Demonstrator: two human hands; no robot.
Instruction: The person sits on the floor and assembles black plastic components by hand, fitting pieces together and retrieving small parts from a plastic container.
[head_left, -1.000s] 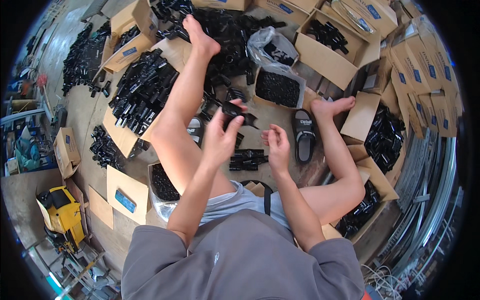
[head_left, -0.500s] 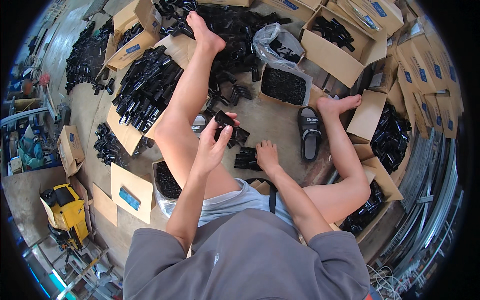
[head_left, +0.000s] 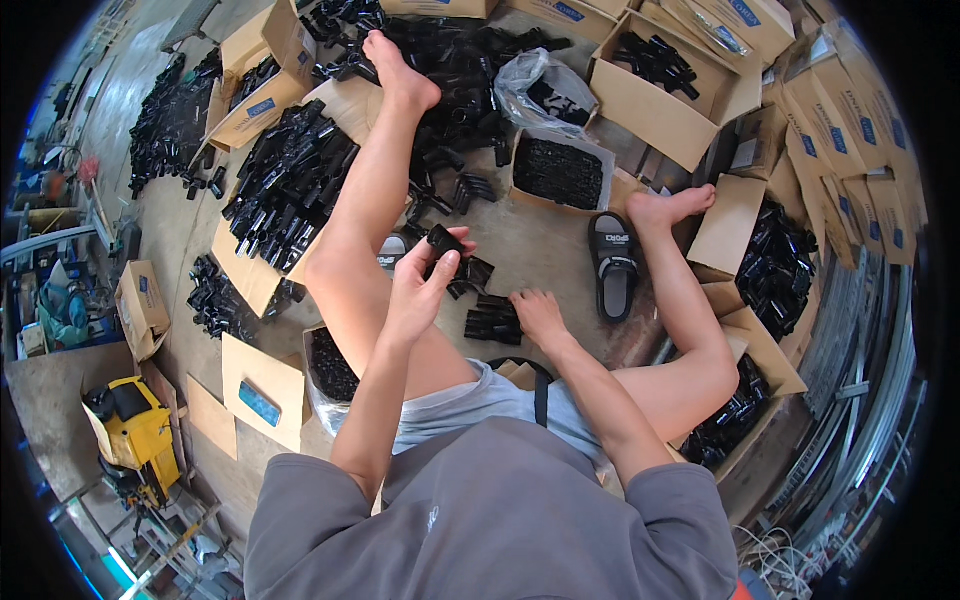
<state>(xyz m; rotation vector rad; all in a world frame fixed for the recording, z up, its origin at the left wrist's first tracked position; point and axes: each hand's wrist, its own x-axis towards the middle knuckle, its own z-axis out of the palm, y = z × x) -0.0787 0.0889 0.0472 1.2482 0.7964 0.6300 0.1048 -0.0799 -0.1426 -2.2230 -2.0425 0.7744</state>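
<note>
while the left hand (head_left: 413, 295) grips a glossy black tube (head_left: 441, 240) mid-frame, the right hand (head_left: 541, 318) touches lined-up black tubes (head_left: 490, 322), grip unclear.

view: head | wide fisheye | faces down | close above hands (head_left: 412, 292)

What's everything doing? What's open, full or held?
Left hand, curled around a black tube.
Black tube, held up off the floor.
Right hand, beside loose black parts; grip unclear.
Loose black parts, lying side by side.
White-edged box, open, filled with small black pieces.
Big cardboard box, open, partly filled.
Clear bag, crumpled.
Right sandal, sole down, unworn.
Phone, lying on cardboard.
</note>
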